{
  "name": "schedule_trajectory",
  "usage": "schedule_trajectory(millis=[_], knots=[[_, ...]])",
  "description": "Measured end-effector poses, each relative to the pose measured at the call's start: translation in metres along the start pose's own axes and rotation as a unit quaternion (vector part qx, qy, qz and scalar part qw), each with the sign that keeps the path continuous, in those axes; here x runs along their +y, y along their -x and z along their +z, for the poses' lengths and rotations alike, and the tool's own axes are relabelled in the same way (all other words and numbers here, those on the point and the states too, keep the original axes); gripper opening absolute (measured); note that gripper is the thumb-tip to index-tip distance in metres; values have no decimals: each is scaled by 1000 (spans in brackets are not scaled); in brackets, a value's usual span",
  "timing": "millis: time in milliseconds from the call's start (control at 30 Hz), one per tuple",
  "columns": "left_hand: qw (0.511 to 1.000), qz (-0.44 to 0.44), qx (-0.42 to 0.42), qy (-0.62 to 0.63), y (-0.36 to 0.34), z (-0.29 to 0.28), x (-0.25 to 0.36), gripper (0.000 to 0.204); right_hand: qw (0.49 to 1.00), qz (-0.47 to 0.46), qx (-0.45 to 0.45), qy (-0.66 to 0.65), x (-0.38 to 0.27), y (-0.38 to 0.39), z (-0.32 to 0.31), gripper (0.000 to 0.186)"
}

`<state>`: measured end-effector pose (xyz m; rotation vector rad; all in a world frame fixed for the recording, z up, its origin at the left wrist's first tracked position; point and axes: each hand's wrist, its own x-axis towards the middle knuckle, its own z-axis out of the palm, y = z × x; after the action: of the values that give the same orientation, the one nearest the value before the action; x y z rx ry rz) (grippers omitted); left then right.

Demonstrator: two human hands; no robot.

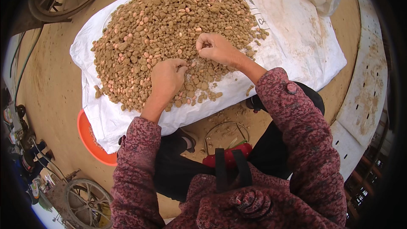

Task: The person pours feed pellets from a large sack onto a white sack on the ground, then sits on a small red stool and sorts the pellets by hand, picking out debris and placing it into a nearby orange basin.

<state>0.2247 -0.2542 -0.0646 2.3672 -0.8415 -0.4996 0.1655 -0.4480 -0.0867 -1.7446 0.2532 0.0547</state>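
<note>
Maroon sleeves, left hand [166,78] and right hand [217,48] curled, pinching soil-caked peanuts [169,21], white sack [296,38]

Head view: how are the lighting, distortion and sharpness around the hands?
Head view: soft, even daylight, no glare or hard shadows; strong fisheye bending with black corners; left hand, right hand and the peanut heap on the white sack look sharp.

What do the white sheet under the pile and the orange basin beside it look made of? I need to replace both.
The white sheet looks like woven plastic sacking: matte, creased, dust-stained, with a fine weave. The orange basin seems moulded plastic: smooth, evenly coloured rim, mostly hidden under the sheet.
</note>
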Motion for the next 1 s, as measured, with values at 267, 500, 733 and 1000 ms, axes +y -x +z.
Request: schedule_trajectory(millis=[267,500,733,1000], knots=[[987,76,1,-140,5,14,-3,14,905,-122,-121,388,8,6,23,15],[984,39,-22,-173,5,9,-4,11,838,-192,-105,500,13,9,22,8],[992,-95,-77,-11,-1,-9,-2,18,929,-122,-80,341,5,9,2,13],[737,-238,-102,624,-1,-29,-12,20,913,-112,-184,347,2,17,0,18]])
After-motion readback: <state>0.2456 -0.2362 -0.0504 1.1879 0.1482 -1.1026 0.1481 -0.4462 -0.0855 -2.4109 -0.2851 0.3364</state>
